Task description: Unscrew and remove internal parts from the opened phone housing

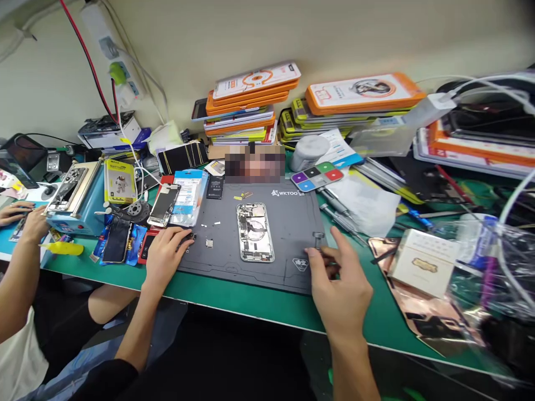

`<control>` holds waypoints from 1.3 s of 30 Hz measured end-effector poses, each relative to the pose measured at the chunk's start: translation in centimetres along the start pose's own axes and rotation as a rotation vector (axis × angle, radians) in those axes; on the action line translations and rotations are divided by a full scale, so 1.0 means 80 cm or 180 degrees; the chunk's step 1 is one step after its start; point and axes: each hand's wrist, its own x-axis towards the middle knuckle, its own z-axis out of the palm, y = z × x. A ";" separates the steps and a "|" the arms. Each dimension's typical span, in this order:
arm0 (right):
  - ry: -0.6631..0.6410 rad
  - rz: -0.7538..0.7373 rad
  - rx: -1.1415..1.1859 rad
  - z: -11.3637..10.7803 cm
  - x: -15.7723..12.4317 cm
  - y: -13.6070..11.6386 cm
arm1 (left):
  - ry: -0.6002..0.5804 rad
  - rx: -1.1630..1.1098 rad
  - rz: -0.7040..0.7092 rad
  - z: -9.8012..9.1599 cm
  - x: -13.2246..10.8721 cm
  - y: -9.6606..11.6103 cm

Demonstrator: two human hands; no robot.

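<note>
An opened phone body (pixel 255 232) lies on the dark grey work mat (pixel 292 223), its inner boards and a round coil showing. At the mat's left edge, my left hand (pixel 165 253) rests with its fingertips closed on a small dark phone part (pixel 189 238). My right hand (pixel 340 278) is at the mat's right edge, thumb and curled fingers around a small grey screwdriver (pixel 318 238) with a flat round cap; the index finger is raised. Most of that tool is hidden. A small metal piece (pixel 209 243) and tiny white bits lie between my left hand and the phone.
A removed phone screen (pixel 164 205) and a black battery (pixel 214 187) lie behind my left hand. Further screwdrivers (pixel 340 217) lie behind my right hand, with a white box (pixel 424 262) to its right. A co-worker's hands (pixel 33 223) are at far left, beside a blue machine (pixel 79 209).
</note>
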 end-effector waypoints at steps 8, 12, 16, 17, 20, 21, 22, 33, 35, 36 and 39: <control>-0.0192 0.0298 0.0410 -0.007 -0.002 0.002 | -0.0262 -0.0174 -0.0206 -0.009 0.006 0.005; -0.0245 0.0295 0.0360 -0.006 -0.002 0.003 | -0.0377 -0.0293 -0.0250 -0.016 0.010 0.006; -0.0285 0.0288 0.0342 -0.005 -0.001 0.002 | -0.0323 -0.0416 -0.0318 -0.016 0.013 0.008; -0.0295 0.0284 0.0342 -0.005 -0.001 0.002 | -0.0312 -0.0460 -0.0330 -0.016 0.014 0.008; -0.0307 0.0249 0.0353 -0.005 0.001 0.002 | -0.0239 -0.0616 -0.0377 -0.016 0.014 0.010; -0.0299 0.0224 0.0352 -0.005 0.002 0.002 | -0.0182 -0.0671 -0.0414 -0.016 0.013 0.011; -0.0294 0.0199 0.0351 -0.005 0.002 0.002 | -0.0111 -0.0729 -0.0463 -0.016 0.011 0.014; -0.0347 0.0148 0.0334 -0.005 0.001 0.007 | -0.0263 -0.1224 -0.0174 0.011 -0.004 0.096; -0.0355 0.0155 0.0350 -0.005 0.001 0.007 | -0.0235 -0.1105 -0.0018 0.021 -0.003 0.103; -0.0364 0.0160 0.0357 -0.006 0.001 0.007 | -0.0209 -0.1017 0.0050 0.024 -0.003 0.104; -0.0370 0.0173 0.0350 -0.006 0.001 0.007 | -0.0175 -0.0733 0.0261 0.029 -0.001 0.101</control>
